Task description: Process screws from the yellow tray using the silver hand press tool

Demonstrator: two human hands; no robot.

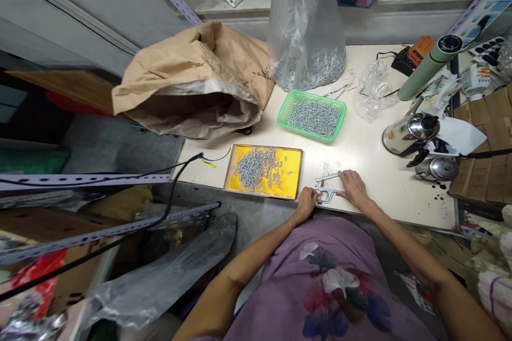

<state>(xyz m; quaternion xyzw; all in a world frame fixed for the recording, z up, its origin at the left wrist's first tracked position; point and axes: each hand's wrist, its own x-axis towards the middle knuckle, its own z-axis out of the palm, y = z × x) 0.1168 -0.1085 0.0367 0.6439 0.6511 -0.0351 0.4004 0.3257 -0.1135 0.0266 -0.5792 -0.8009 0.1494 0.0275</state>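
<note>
A silver metal hand press tool (pixel 327 191) with two long handles and a C-shaped frame lies at the table's front edge. My right hand (pixel 353 186) is closed around the ends of its handles, which stand apart. On the other side, my left hand (pixel 306 201) pinches at the tool's jaw; whatever sits between the fingertips is too small to name. Just left of it is a shallow tray (pixel 294 173) with a yellow bottom, bearing a heap of small metal pins (pixel 254 168). Behind stands a green plastic basket (pixel 283 112) full of similar small metal pieces.
A large brown paper sack (pixel 192 74) lies open at the back left. Beside it stands a clear plastic bag (pixel 306 26) of metal parts. A steel kettle (pixel 412 130), a small pot (pixel 438 169) and a green flask (pixel 424 72) are on the right. A black cable (pixel 172 197) hangs at left.
</note>
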